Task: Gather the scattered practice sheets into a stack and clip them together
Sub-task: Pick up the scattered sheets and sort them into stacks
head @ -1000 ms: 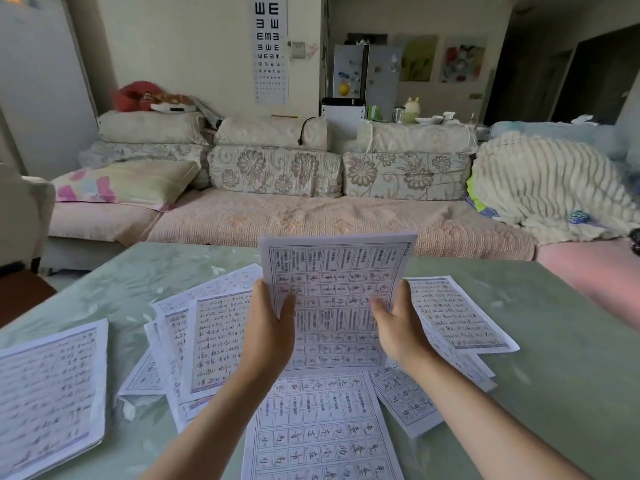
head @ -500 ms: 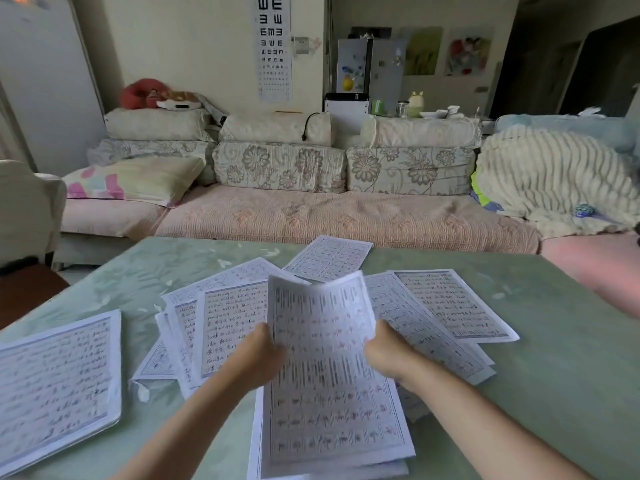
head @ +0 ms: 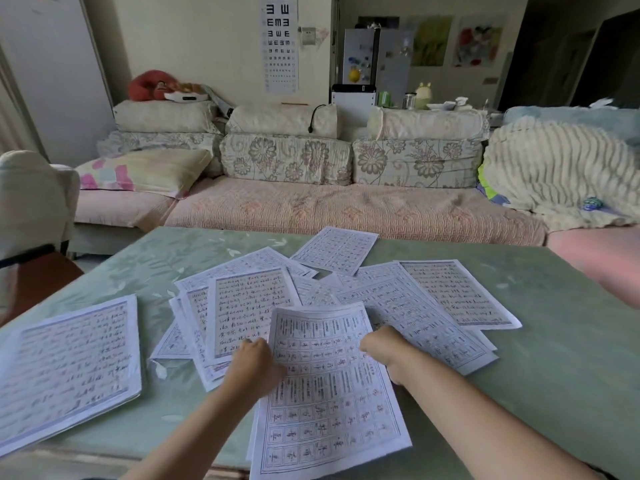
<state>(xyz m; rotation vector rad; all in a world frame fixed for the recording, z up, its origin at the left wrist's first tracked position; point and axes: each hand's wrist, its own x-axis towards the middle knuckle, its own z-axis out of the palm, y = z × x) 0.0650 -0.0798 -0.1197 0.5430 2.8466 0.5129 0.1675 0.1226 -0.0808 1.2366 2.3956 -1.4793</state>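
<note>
We are looking over a pale green table (head: 554, 358) strewn with practice sheets (head: 415, 306), a separate pile (head: 65, 368) lying at the near left and a long sofa (head: 311, 202) sitting beyond the far edge. Both arms are reaching forward. Our left hand (head: 254, 362) and right hand (head: 382, 344) are curling around the side edges of the near sheet (head: 329, 393), seemingly pinching it, its far edge lifting slightly off the others.
</note>
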